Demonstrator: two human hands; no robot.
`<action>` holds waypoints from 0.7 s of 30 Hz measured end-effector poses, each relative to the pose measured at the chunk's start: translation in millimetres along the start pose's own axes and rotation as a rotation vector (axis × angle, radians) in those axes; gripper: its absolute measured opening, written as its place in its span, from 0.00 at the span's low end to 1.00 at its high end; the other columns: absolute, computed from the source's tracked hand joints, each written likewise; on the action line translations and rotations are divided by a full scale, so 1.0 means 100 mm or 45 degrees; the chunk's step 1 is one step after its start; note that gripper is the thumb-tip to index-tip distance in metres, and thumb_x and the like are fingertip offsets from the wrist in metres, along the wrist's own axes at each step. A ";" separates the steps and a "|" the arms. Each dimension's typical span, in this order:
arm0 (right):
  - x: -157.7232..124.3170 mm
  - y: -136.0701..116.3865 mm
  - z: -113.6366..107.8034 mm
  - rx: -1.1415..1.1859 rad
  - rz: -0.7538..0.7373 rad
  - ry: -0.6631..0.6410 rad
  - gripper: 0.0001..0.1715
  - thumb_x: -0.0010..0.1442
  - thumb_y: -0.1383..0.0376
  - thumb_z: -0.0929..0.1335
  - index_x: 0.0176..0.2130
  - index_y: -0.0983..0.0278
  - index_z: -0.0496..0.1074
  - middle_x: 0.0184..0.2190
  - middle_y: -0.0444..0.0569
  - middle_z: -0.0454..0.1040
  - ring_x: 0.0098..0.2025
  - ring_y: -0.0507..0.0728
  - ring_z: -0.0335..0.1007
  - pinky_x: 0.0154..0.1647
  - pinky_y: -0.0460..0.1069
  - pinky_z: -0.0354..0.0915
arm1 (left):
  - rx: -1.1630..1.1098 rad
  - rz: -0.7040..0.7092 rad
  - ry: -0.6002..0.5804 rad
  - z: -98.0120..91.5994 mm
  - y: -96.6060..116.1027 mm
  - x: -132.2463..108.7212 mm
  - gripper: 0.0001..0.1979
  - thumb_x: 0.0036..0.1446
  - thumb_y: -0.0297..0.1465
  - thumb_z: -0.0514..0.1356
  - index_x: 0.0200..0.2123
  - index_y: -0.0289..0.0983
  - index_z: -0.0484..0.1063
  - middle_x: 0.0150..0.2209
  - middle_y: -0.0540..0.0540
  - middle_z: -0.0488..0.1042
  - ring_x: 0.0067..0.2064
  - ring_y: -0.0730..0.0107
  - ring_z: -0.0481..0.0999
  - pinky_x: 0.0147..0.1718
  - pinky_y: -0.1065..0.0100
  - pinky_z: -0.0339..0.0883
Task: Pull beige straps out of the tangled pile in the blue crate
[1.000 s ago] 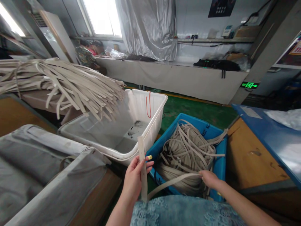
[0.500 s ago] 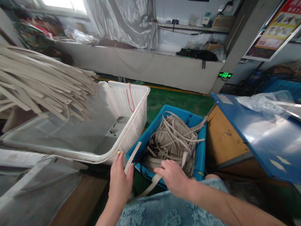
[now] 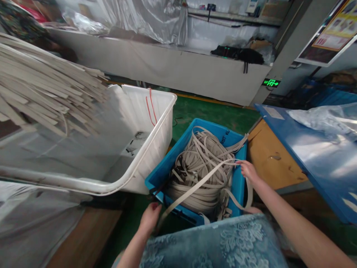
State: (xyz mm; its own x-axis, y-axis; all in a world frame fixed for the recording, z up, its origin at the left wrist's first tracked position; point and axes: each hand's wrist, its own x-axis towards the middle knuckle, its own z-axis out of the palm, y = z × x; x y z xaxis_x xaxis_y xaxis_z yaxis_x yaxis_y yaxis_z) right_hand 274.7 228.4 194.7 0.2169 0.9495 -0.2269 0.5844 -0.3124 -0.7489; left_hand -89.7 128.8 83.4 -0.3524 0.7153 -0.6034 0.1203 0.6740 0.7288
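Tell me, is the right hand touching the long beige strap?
Touching. The head view shows the right hand pinching the beige strap above the blue bin.

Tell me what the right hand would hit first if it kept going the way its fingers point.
Probably the tangled beige straps heaped in the blue bin; the right hand points left over them, though depth is uncertain.

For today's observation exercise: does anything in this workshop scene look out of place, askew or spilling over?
The white tub sits tilted, one corner raised. Strips trail over the blue crate rim, and one strip stretches taut between the left hand and right hand.
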 end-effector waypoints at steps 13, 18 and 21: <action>-0.20 0.16 -0.09 -0.560 -0.263 -0.463 0.21 0.61 0.55 0.59 0.30 0.65 0.72 0.29 0.47 0.74 0.34 0.56 0.69 0.35 0.47 0.59 | -1.869 -0.414 -0.377 0.10 0.73 -0.30 0.30 0.55 0.13 0.39 0.59 0.30 0.59 0.41 0.39 0.79 0.44 0.67 0.79 0.42 0.69 0.73; 0.17 0.93 -0.04 -1.248 0.076 -0.434 0.24 0.67 0.60 0.54 0.48 0.64 0.72 0.47 0.56 0.76 0.49 0.60 0.72 0.43 0.49 0.62 | -1.974 -0.589 0.112 -0.69 0.41 -0.46 0.29 0.54 0.13 0.42 0.50 0.40 0.70 0.38 0.53 0.80 0.40 0.78 0.79 0.55 0.68 0.66; 0.20 1.02 0.19 -1.335 0.081 -0.591 0.19 0.65 0.66 0.58 0.46 0.64 0.75 0.49 0.55 0.75 0.53 0.60 0.70 0.46 0.49 0.62 | -1.759 -0.438 0.284 -0.93 0.17 -0.46 0.20 0.58 0.22 0.47 0.45 0.43 0.74 0.38 0.55 0.80 0.43 0.73 0.78 0.65 0.55 0.50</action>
State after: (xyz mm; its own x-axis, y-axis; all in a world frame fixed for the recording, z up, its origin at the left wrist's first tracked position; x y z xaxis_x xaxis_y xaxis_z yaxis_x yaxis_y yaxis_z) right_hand 323.4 216.3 102.0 0.0872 0.7825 -0.6165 0.9937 -0.0245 0.1095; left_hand -157.9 90.3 154.3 -0.3292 0.4269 -0.8423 -0.9319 -0.0027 0.3628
